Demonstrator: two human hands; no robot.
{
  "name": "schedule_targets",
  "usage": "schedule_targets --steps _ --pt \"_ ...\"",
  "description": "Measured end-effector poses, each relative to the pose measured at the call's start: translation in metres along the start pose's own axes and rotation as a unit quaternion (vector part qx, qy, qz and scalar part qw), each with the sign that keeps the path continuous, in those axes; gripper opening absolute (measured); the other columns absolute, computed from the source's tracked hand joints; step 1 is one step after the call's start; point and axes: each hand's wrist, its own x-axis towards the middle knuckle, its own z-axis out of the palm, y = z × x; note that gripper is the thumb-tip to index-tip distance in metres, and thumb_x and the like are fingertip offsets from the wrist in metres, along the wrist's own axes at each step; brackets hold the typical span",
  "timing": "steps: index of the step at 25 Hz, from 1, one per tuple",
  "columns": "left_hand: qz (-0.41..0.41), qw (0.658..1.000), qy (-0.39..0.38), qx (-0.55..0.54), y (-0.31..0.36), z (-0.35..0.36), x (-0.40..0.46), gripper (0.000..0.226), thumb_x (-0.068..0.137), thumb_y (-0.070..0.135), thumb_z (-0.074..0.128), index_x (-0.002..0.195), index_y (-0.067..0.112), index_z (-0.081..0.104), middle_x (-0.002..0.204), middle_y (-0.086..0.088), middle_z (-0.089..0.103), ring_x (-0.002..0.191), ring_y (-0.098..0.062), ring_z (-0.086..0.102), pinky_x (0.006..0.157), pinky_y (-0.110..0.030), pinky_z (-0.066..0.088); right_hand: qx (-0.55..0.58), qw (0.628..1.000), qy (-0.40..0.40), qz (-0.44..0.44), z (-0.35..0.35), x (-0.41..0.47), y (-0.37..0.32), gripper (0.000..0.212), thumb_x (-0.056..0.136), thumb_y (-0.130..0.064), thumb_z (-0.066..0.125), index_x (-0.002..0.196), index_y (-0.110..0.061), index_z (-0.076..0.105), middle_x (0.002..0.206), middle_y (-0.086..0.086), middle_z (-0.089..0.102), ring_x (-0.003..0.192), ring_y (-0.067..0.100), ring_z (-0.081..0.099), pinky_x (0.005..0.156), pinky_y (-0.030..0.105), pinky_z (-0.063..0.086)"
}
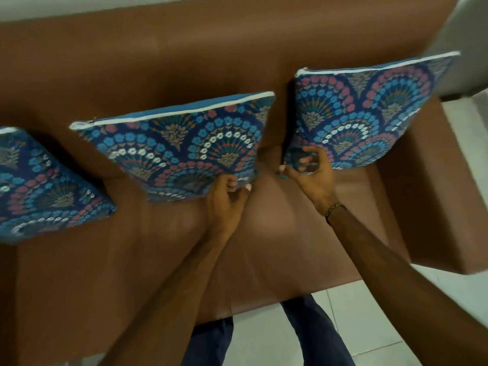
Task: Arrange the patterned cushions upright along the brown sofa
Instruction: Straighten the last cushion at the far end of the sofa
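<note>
Three blue floral-patterned cushions stand along the brown sofa (163, 56). The middle cushion (179, 143) leans upright against the backrest; my left hand (227, 199) pinches its lower right corner. The right cushion (369, 112) stands upright near the armrest, and my right hand (311, 173) grips its lower left corner. The left cushion (39, 186) rests tilted at the frame's left edge, partly cut off, with no hand on it.
The sofa's right armrest (422, 207) sits beside the right cushion. White tiled floor (369, 326) lies in front and to the right. My legs in dark trousers (311, 336) stand close to the seat's front edge. A pale wall (132, 3) runs behind the backrest.
</note>
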Motion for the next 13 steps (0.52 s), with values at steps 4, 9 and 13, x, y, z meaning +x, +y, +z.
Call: schedule_targets --steps 4,9,13 --pt "0.038 0.997 -0.059 -0.030 0.064 0.099 0.023 0.062 0.089 0.036 0.081 0.145 0.023 0.056 0.147 -0.003 0.060 0.124 -0.023 0.064 0.105 -0.049 0.057 -0.028 0.993 0.114 -0.019 -0.100 0.031 0.027 0.073 0.067 -0.052 0.094 0.124 -0.030 0.052 0.119 -0.003 0.065 0.100 0.011 0.066 0.090 0.041 0.062" --pt "-0.002 0.997 -0.038 -0.067 0.106 0.188 0.082 0.118 0.070 0.026 0.097 0.162 0.020 0.023 0.158 0.001 0.045 0.138 -0.014 0.048 0.104 -0.004 0.044 0.084 0.993 0.082 -0.006 -0.202 0.125 0.053 0.105 0.059 -0.032 0.104 0.142 -0.026 0.039 0.150 0.001 0.057 0.135 0.018 0.062 0.107 0.046 0.058" --pt "-0.036 0.993 -0.029 -0.107 0.103 0.214 0.105 0.124 0.063 0.018 0.101 0.159 0.023 0.021 0.157 0.000 0.049 0.141 -0.018 0.054 0.118 -0.039 0.049 0.086 0.993 -0.062 0.047 -0.223 0.181 0.060 0.116 0.062 -0.026 0.103 0.155 -0.030 0.034 0.138 -0.013 0.059 0.131 0.018 0.063 0.075 0.023 0.066"
